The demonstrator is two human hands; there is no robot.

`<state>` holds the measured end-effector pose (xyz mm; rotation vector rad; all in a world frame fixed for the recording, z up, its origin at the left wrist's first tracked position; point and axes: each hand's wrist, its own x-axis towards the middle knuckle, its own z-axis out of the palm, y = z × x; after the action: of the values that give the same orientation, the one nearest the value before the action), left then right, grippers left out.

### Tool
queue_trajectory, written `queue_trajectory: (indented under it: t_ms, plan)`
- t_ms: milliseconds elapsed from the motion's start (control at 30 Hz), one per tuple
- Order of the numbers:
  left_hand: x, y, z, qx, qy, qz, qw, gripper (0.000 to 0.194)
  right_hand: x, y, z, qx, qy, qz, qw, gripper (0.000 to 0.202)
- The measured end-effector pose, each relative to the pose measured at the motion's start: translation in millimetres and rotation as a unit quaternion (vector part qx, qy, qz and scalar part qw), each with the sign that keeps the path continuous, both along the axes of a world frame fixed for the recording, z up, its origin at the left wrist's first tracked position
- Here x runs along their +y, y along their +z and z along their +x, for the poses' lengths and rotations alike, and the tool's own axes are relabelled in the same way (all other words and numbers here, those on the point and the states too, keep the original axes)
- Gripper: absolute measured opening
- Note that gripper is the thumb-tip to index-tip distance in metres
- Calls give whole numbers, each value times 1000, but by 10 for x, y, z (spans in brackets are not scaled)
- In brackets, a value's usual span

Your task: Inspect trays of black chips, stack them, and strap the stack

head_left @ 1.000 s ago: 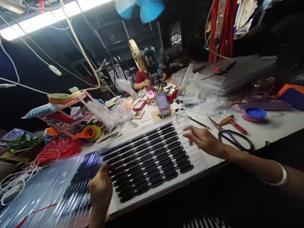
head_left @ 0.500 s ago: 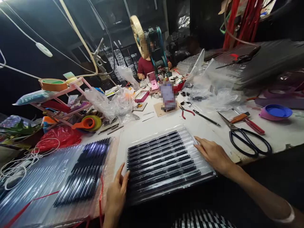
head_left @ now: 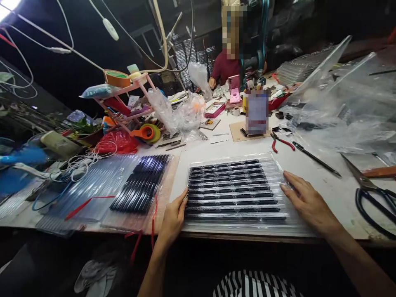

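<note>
A clear plastic tray (head_left: 232, 192) with rows of black strips lies at the front edge of the white table. My left hand (head_left: 173, 216) grips its left edge, the fingers close together. At its right edge is my right hand (head_left: 305, 198), thumb and fingers pinching the rim. Left of this tray, a second clear ribbed tray (head_left: 95, 181) holds black strips (head_left: 140, 183) in its right part, with a red ribbon (head_left: 88, 204) across it.
Scissors (head_left: 366, 183), red-handled pliers (head_left: 280, 142) and a black pen (head_left: 317, 159) lie to the right. A phone on a stand (head_left: 257, 113) is behind the tray. Clear bags (head_left: 182, 113) and a pink rack (head_left: 123, 97) stand back left. A person (head_left: 225, 68) sits across.
The view has swung to the left. The tray in my hands now lies flatter along the table's front edge, and both hands still hold its sides.
</note>
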<state>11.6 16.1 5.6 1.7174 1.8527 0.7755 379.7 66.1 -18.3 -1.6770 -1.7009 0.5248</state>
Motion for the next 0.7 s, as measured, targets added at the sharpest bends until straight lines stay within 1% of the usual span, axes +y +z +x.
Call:
queue_trajectory:
  t_ms: [100, 167, 200, 267, 367, 433, 500, 567, 633, 700]
  plan:
    - [0, 31, -33, 17, -26, -13, 999, 47, -14, 139, 6, 147, 1, -79, 986, 49]
    - [-3, 53, -38, 31, -45, -18, 998, 48, -14, 246, -1, 215, 18, -121, 969, 44]
    - [-9, 65, -33, 43, -50, -22, 998, 48, -12, 291, -2, 249, 23, -130, 959, 40]
    - [-30, 89, -10, 77, -50, -27, 995, 49, -8, 361, 3, 319, 21, -126, 939, 35]
    - [-61, 119, 36, 121, -40, -30, 991, 48, -17, 458, 5, 400, 18, -92, 912, 31]
    - [-65, 128, 48, 121, -34, -29, 992, 48, -43, 537, -20, 425, 39, -90, 900, 38]
    - [-57, 123, 29, 68, -26, -25, 997, 49, -80, 612, -68, 431, 65, -99, 895, 53]
    - [-49, 105, -16, -34, 15, -8, 999, 52, -112, 659, -113, 444, 89, -94, 887, 64]
    - [-49, 80, -70, -156, 82, 19, 984, 57, -117, 664, -120, 480, 89, -61, 871, 66]
    - [-58, 61, -116, -259, 142, 47, 954, 60, -90, 632, -67, 516, 49, -18, 855, 59]
